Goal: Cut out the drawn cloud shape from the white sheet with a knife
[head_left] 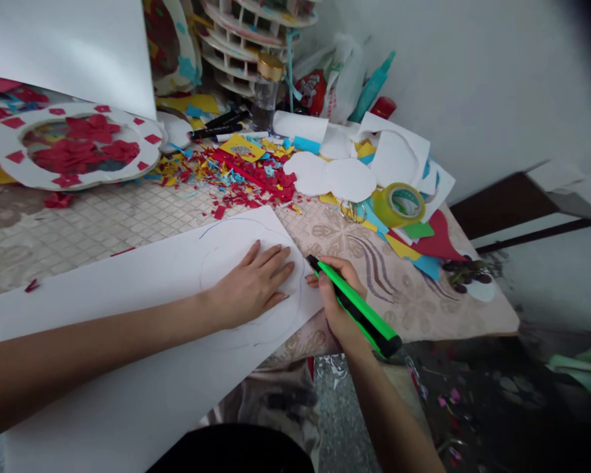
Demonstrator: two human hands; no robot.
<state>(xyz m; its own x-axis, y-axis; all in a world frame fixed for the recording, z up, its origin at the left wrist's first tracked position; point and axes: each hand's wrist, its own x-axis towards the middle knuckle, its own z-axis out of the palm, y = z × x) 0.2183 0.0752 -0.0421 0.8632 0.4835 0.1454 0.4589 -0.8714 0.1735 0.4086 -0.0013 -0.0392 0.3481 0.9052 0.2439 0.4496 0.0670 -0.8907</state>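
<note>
A large white sheet of paper or board (pixel 128 282) lies at a slant on the table and overhangs its front edge. On it runs a faint curved outline, partly in blue. My left hand (pixel 251 282) lies flat inside that outline, fingers spread, pressing on the sheet. My right hand (pixel 339 289) grips a green and black utility knife (pixel 357 305). The knife's dark tip is at the sheet's right edge, close to the outline; whether the blade touches the sheet I cannot tell.
Paper scraps (pixel 256 174) litter the table behind the sheet. A roll of yellow tape (pixel 401 203), white cut-outs (pixel 349 177) and a glass bottle (pixel 266 92) stand or lie beyond. At the left is a flower-decorated oval frame (pixel 73 144). The table's edge (pixel 515 322) ends at the right.
</note>
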